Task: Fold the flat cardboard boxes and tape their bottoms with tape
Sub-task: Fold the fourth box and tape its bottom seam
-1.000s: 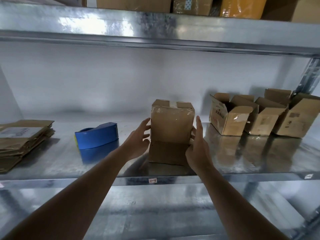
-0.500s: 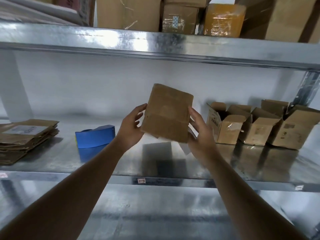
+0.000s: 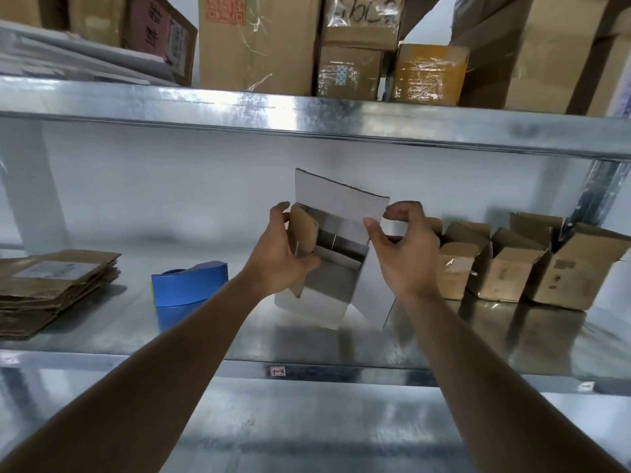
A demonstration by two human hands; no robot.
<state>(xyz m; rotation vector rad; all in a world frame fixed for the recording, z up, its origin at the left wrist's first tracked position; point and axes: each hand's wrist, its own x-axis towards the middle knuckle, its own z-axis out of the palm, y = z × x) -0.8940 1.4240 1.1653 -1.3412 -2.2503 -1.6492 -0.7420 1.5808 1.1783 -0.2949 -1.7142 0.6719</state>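
Box [image 3: 336,268]: held in the air above the metal shelf [image 3: 444,339], between both hands, open end toward the camera. Left hand [image 3: 280,259] grips its left side, thumb over a brown flap folded inward. Right hand [image 3: 403,254] at its right edge, fingers curled, thumb on the upright far flap. Inside pale grey-white, outer face brown, near flaps hanging down. Also on shelf, left to right: stack of flat boxes [image 3: 51,288]; blue tape dispenser [image 3: 189,285]; three folded boxes [image 3: 522,264], tops open
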